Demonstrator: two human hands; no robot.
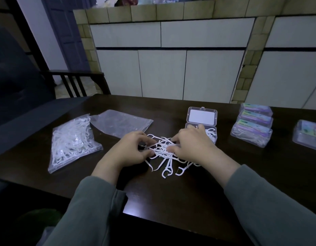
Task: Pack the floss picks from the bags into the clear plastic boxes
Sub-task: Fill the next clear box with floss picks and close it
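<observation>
- Head view: open clear box (201,129) holds a few floss picks; full bag (72,141) and empty bag (120,124) lie left.
- Loose pile of picks (164,157) lies between both hands.
- Left hand (130,151) and right hand (190,144), fingers curled, pinch picks.
- Three stacked filled boxes (253,126), one more (308,135) at right.

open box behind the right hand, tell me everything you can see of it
The open box is small, rectangular and made of clear plastic. Its hinged lid stands tilted back, with a white rectangle on its inner face and a small clasp tab at the top edge. The base sits on the dark table and holds some white floss picks. The right hand covers its near left corner; whether it touches the box is unclear. The loose pile of picks lies just in front.
</observation>
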